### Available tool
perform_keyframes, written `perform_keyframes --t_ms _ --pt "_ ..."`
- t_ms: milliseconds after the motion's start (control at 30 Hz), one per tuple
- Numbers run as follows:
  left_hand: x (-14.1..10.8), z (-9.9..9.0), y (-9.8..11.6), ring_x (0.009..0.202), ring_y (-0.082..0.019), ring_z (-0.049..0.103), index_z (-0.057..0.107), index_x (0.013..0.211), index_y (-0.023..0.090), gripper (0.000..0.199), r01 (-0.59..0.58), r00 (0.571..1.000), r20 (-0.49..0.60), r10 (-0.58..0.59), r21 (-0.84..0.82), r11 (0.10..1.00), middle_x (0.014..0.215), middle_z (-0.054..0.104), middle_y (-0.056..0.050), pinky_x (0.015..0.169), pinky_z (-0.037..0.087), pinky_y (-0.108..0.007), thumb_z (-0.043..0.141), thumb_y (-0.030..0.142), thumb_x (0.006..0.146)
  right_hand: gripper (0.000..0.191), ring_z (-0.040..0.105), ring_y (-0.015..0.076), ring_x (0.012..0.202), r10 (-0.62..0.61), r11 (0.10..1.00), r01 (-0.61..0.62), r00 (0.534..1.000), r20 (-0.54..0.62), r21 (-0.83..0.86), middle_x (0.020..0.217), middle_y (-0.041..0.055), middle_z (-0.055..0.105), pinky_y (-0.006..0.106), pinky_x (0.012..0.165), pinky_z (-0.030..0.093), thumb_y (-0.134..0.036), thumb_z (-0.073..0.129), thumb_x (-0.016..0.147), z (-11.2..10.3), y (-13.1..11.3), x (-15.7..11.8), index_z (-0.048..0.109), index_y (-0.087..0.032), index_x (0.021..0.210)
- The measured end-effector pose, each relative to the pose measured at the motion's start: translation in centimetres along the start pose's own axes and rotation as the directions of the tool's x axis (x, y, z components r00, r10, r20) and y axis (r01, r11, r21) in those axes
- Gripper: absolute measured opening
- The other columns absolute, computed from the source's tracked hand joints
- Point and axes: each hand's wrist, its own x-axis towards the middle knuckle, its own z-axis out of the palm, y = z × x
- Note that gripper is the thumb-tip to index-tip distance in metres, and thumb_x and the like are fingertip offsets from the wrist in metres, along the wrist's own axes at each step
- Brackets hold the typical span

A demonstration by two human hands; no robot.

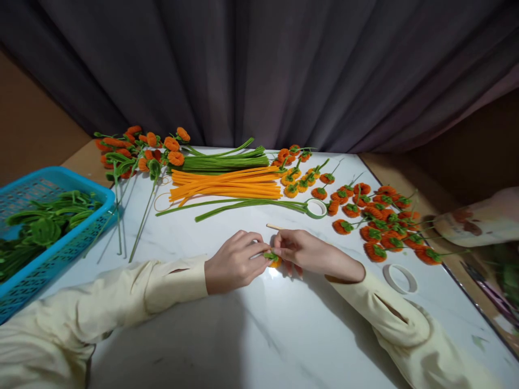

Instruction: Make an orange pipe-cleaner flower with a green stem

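My left hand (237, 260) is closed on a small yellow-orange flower head (275, 262) with a green back, made of pipe cleaner. My right hand (302, 251) meets it there, its fingertips pinched at the green part. A thin wooden stick (273, 226) juts out from between the right fingers, pointing up and left. Both hands are just above the white marble-patterned table (259, 335). The fingers hide part of the flower head, so the exact contact of the right fingertips is unclear.
Orange pipe cleaners (227, 185) and green pipe cleaners (227, 161) lie ahead. Orange flower heads (377, 216) spread at right, near a white tape roll (400, 279) and a green tape roll (316, 208). Stemmed flowers (152, 146) stand back left; a blue basket (60, 243) holds green leaves.
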Motion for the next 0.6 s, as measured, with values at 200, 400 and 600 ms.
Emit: perform_keyframes --t_ms 200,400,600 --pt "0.00 -0.12 0.15 0.094 -0.020 0.053 0.060 0.080 0.014 0.010 -0.010 0.998 0.070 0.008 0.026 1.000 0.095 0.067 -0.006 0.073 0.041 -0.032 0.051 0.014 0.086 0.010 0.051 0.0087 0.036 -0.010 0.999 0.004 0.991 -0.134 -0.045 0.048 -0.0041 0.054 0.019 0.037 0.040 -0.014 0.049 0.077 0.68 -0.23 -0.09 0.044 -0.018 0.070" --pt "-0.19 0.04 0.23 0.096 -0.020 0.051 0.060 0.082 0.014 0.013 -0.027 0.993 0.112 0.018 0.076 0.997 0.095 0.065 -0.007 0.074 0.041 -0.032 0.048 0.012 0.087 0.013 0.051 0.0092 0.035 0.019 0.995 -0.038 0.980 -0.198 -0.096 0.044 -0.0041 0.053 0.018 0.037 0.039 -0.011 0.052 0.073 0.99 -0.50 -0.07 0.044 -0.019 0.065" --pt "-0.22 0.26 0.20 0.095 -0.021 0.052 0.059 0.078 0.015 0.015 -0.039 0.992 0.120 0.024 0.122 0.992 0.094 0.064 -0.007 0.073 0.042 -0.032 0.047 0.011 0.087 0.013 0.051 0.0091 0.036 0.020 0.999 -0.026 0.993 -0.118 -0.047 0.043 -0.0044 0.052 0.018 0.039 0.040 -0.021 0.053 0.079 0.34 -0.52 -0.19 0.045 -0.018 0.069"
